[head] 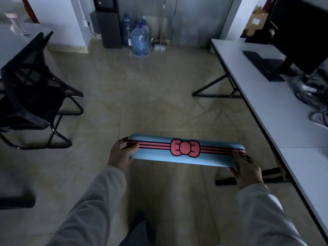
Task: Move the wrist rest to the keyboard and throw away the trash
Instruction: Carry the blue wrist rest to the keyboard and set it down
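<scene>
Gripping the wrist rest [186, 150] endwise — both hands' fingers [132, 146] — over tiled floor [142, 96], beside white desk [276, 110].

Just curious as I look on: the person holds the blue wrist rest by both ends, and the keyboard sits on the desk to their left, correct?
Not quite. The head view shows the keyboard on the desk to their right. The left hand and right hand do hold the blue wrist rest by both ends.

Long pale grey sleeves [99, 201] to both wrists, bare hands, dark trousers [140, 231] below
</scene>
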